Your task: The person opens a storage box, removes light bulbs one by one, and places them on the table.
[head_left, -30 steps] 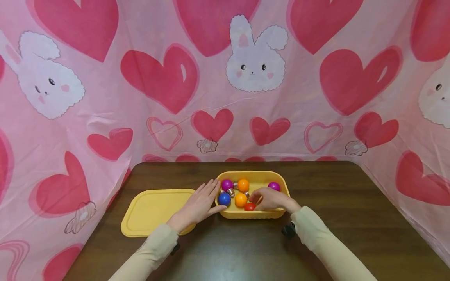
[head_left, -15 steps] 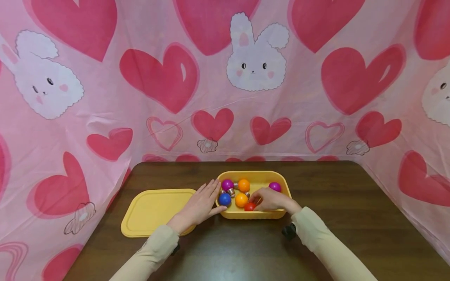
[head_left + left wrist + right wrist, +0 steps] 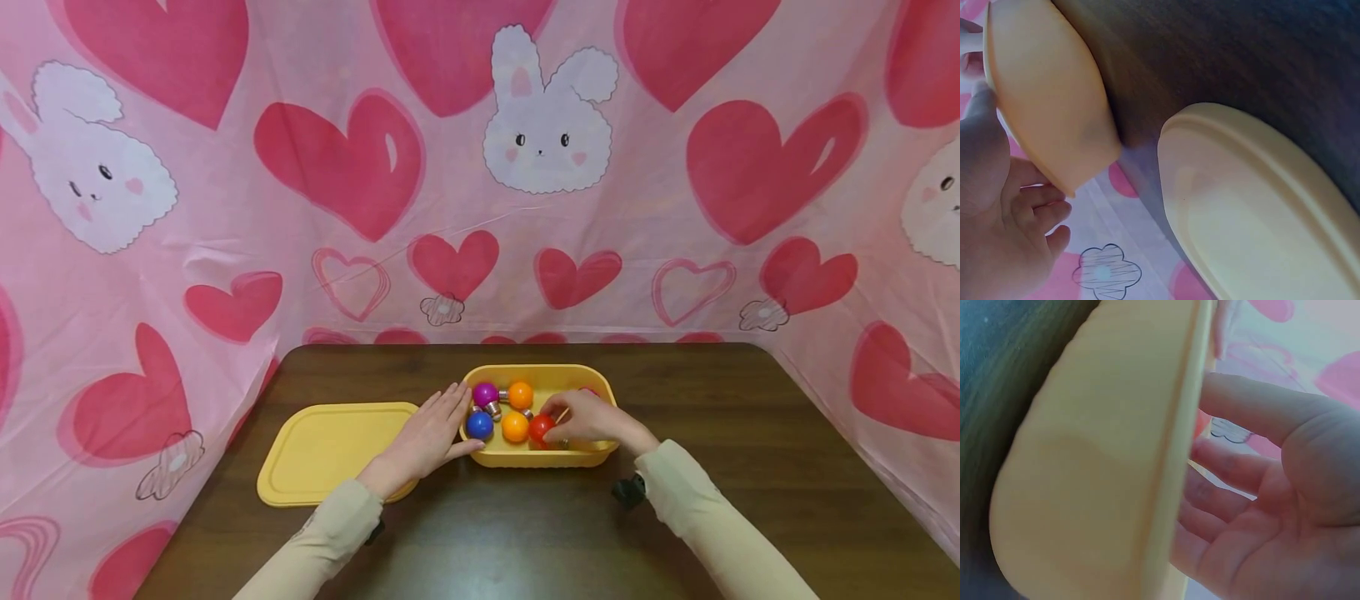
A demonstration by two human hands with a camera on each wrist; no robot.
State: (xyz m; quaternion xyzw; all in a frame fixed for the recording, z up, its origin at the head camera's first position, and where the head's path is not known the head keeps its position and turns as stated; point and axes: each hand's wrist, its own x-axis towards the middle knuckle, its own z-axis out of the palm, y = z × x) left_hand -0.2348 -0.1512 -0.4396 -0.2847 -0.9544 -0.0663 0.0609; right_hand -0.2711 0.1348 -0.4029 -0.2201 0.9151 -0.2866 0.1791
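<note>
Yellow oblong plastic tub [image 3: 540,459] seems steadied by the outstretched left hand [image 3: 429,433]; the right hand [image 3: 588,416] pinches a round red bulb [image 3: 540,427].

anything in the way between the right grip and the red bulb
Nothing visible: the right grip pinches the red bulb directly, inside the box. The nearer orange bulb sits close on the red one's left, the side away from the palm, so it is not between them.
</note>
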